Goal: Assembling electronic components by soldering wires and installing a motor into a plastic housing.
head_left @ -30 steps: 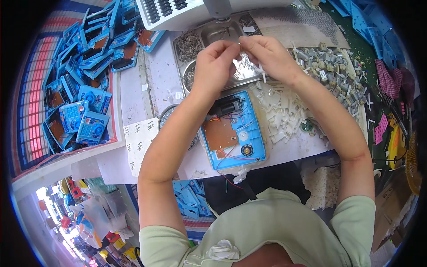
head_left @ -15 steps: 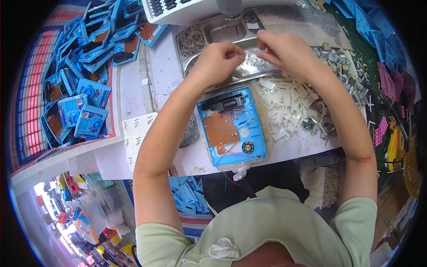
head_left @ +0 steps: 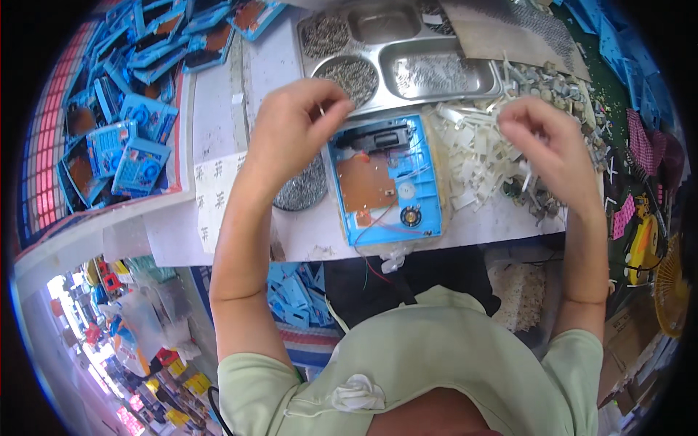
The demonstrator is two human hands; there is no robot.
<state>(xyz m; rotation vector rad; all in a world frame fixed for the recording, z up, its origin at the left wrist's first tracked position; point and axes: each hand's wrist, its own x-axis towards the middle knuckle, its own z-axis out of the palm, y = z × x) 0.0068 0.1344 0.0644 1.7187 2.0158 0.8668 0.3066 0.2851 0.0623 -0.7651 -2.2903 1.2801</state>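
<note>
Two bare hands hover over our white bench, and between them lies the open blue plastic case [head_left: 389,185], face down near the bench's front edge, with a brown circuit board [head_left: 366,182], a small round speaker [head_left: 411,216] and thin red wires inside. We judge the case light and stiff, but its wires and board fragile, so it is best gripped by the blue side walls. Our left hand [head_left: 294,127] has its fingertips pinched together, perhaps on a tiny screw; we cannot tell what, if anything, is there. Our right hand [head_left: 545,145] curls over the heap of white plastic clips [head_left: 480,152], fingers bent close, contents hidden. Farther off, the steel compartment tray [head_left: 400,51] holds small screws, too fine to sort out. Left of it, stacked blue cases [head_left: 138,109] blur toward the rim.
</note>
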